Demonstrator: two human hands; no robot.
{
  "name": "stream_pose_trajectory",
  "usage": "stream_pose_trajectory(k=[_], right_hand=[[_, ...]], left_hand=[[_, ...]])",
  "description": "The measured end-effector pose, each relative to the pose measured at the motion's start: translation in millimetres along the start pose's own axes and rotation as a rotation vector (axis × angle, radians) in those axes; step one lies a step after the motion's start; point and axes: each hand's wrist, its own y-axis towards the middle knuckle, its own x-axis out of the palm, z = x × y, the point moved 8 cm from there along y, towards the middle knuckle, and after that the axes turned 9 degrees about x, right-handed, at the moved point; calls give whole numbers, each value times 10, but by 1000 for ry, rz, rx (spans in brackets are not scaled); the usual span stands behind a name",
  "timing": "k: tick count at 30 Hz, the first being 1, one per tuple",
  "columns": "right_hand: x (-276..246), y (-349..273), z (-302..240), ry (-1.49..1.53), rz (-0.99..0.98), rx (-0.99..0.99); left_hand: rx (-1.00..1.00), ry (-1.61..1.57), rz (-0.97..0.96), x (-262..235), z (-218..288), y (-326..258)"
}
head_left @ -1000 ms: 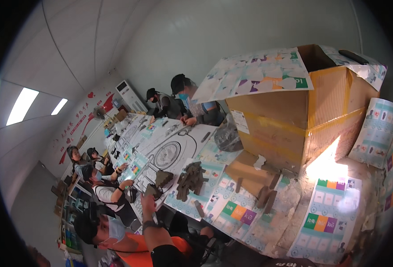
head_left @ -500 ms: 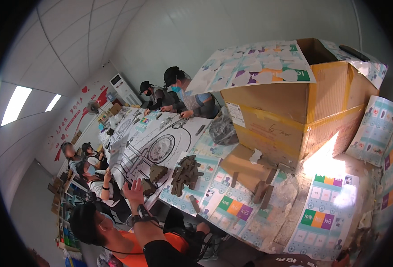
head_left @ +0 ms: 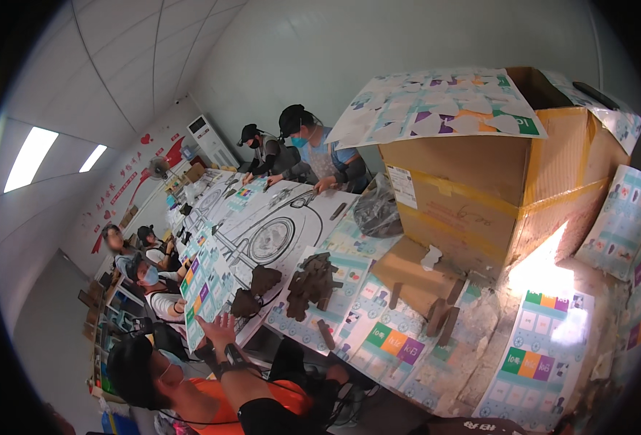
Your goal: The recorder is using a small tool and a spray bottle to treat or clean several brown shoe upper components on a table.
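My left hand (head_left: 220,330) reaches out at the lower left from a black sleeve, with a dark watch (head_left: 233,357) on its wrist. Its fingers are spread, palm up, and appear to hold nothing. Just beyond it is a printed sheet (head_left: 208,286) with coloured blocks; whether fingertips touch it, I cannot tell. Two dark brown lumps (head_left: 246,303) sit right of the hand, on the table's line-drawn cover (head_left: 302,235). Farther right, a heap of dark brown irregular pieces (head_left: 310,284) rests on another printed sheet (head_left: 349,272). I do not see my right hand.
A large taped cardboard box (head_left: 458,185) stands at the right, a cut-out sheet (head_left: 444,101) over its top. Dark strips (head_left: 444,322) lie before it. A person in orange (head_left: 222,406) is close by my left arm; other people (head_left: 309,148) line the table's far side.
The printed sheet has come into view above the line drawing, beside my left hand. My left hand sits slightly lower in the picture. The view has shifted a little.
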Motion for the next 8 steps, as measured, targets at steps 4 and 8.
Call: stream_pose_trajectory(k=[4, 8], right_hand=[[72, 98, 13, 74, 124, -77], [593, 876, 213, 333, 172, -130]], left_hand=[[-48, -49, 86, -322, -147, 206], [-66, -62, 89, -160, -188, 272]])
